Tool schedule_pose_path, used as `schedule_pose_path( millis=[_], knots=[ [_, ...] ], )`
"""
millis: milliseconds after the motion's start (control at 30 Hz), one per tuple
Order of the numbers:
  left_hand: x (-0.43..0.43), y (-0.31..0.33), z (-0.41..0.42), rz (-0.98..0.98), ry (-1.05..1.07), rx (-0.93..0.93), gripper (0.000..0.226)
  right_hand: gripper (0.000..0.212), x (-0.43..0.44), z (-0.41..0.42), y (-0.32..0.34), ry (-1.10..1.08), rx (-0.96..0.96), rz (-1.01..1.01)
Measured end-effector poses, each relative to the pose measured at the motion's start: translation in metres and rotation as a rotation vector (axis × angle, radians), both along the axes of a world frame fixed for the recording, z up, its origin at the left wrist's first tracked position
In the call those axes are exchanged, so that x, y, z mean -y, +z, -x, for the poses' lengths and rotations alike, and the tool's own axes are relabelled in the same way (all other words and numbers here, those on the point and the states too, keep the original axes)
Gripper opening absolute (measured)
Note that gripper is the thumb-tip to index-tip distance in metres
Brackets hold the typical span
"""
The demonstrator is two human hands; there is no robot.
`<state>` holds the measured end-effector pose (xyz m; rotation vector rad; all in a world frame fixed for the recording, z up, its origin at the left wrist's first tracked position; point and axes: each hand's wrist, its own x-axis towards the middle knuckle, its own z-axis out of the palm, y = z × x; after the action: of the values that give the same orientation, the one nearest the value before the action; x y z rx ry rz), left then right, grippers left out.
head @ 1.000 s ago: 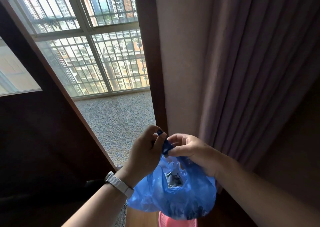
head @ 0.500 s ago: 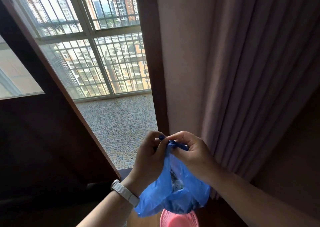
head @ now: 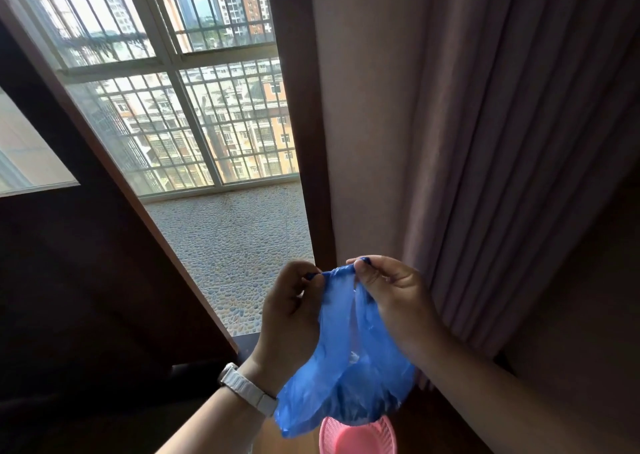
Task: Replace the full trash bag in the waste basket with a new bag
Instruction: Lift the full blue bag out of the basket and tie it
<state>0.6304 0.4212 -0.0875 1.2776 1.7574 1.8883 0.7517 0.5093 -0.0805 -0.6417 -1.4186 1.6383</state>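
A full blue trash bag [head: 349,377] hangs in the air between my hands, bulging at the bottom with pale rubbish showing through. My left hand [head: 289,311], a white watch on its wrist, pinches the left end of the bag's gathered top. My right hand [head: 391,294] pinches the right end, and the top stretches taut between them. Straight below the bag stands the pink lattice waste basket [head: 356,438] on the wooden floor; its far rim is hidden by the bag and no liner shows in it.
A mauve curtain [head: 512,142] hangs close on the right. A dark wooden door frame [head: 304,124] and an open dark door [head: 86,263] border a pebble-floored balcony [head: 235,245] with barred windows.
My hands have drawn apart, pulling the bag's twisted top out sideways. The bag has risen, and more of the pink basket shows beneath it.
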Motion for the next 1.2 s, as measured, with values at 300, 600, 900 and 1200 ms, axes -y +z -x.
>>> schedule_pose_path(
  millis=[300, 600, 900, 1200],
  knots=[
    [0.019, -0.022, 0.044, 0.118, 0.142, 0.007, 0.032, 0.021, -0.041, -0.009, -0.023, -0.29, 0.172, -0.143],
    [0.037, -0.043, 0.08, 0.226, 0.256, 0.09, 0.042, 0.027, -0.076, -0.033, -0.053, -0.407, 0.303, -0.175],
    [0.01, -0.005, 0.05, 0.2, 0.102, -0.002, 0.015, 0.014, -0.055, -0.012, -0.018, 0.013, 0.317, -0.381],
    [-0.01, 0.016, 0.008, 0.145, -0.012, 0.006, 0.005, 0.01, -0.04, 0.01, 0.01, 0.281, 0.201, -0.348]
  ],
)
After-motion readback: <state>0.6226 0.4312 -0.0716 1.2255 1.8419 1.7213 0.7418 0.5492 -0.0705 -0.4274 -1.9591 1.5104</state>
